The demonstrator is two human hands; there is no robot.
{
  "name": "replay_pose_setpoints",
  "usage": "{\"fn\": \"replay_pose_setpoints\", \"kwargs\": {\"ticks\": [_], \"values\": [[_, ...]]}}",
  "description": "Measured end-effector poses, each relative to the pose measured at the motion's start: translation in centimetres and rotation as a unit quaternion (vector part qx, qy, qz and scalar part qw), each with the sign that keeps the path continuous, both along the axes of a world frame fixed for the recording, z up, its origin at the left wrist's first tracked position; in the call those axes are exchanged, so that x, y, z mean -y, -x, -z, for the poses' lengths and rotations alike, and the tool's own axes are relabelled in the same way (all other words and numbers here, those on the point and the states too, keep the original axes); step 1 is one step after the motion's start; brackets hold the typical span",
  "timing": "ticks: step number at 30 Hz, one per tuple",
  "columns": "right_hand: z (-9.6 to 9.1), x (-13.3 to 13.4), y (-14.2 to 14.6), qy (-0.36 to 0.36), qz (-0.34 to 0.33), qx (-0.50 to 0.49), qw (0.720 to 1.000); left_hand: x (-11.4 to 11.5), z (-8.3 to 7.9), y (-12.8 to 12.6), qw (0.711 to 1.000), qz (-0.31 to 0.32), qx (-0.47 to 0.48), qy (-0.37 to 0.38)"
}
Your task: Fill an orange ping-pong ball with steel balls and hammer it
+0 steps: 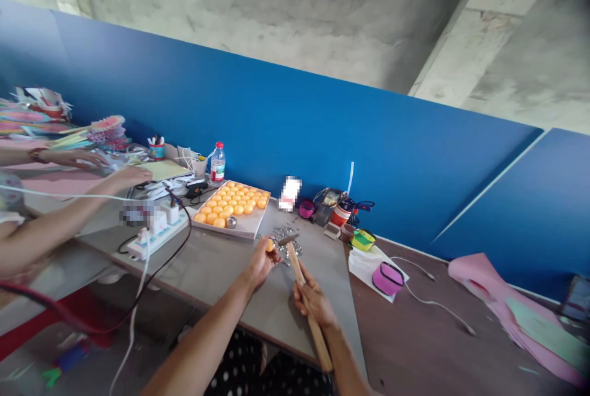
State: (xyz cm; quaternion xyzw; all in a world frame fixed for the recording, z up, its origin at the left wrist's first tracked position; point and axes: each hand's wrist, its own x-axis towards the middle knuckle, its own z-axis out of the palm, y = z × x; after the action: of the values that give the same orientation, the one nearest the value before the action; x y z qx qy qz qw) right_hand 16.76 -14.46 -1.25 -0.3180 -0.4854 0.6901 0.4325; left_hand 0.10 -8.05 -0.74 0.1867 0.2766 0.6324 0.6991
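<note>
My left hand [262, 262] pinches a small orange ball [270, 245] just above the grey table. My right hand [314, 301] is wrapped round the wooden handle of a hammer [302, 279], whose metal head [288, 239] sits right beside the ball. Behind the ball lies a scatter of small metal pieces [286, 237]. A white tray [249, 228] holding several orange balls [230, 202] and one silvery ball [232, 222] stands a little further back to the left.
Another person's arms [69, 211] reach over the table at the left, near a power strip [154, 237] and cables. A water bottle [217, 163], tape rolls, a pink pouch [387, 278] on paper and pink foam sheets [516, 316] lie about. A blue partition [322, 131] backs the table.
</note>
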Motion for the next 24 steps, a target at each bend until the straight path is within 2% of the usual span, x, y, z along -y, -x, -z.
{"fn": "replay_pose_setpoints", "kwargs": {"ticks": [9, 15, 20, 24], "values": [[0.0, 0.2, -0.4, -0.03, 0.016, -0.058, 0.998, 0.0, 0.3, 0.5, 0.999, -0.026, 0.018, -0.024], [0.0, 0.4, 0.3, -0.029, 0.01, 0.024, 0.999, -0.3, 0.4, 0.2, 1.0, -0.002, 0.015, 0.001], [-0.5, 0.5, 0.3, -0.03, 0.033, -0.007, 0.999, -0.4, 0.8, 0.0, 1.0, -0.003, 0.007, 0.006], [-0.6, 0.6, 0.3, -0.02, 0.005, 0.01, 1.0, -0.6, 1.2, -0.2, 1.0, -0.012, -0.004, -0.004]]}}
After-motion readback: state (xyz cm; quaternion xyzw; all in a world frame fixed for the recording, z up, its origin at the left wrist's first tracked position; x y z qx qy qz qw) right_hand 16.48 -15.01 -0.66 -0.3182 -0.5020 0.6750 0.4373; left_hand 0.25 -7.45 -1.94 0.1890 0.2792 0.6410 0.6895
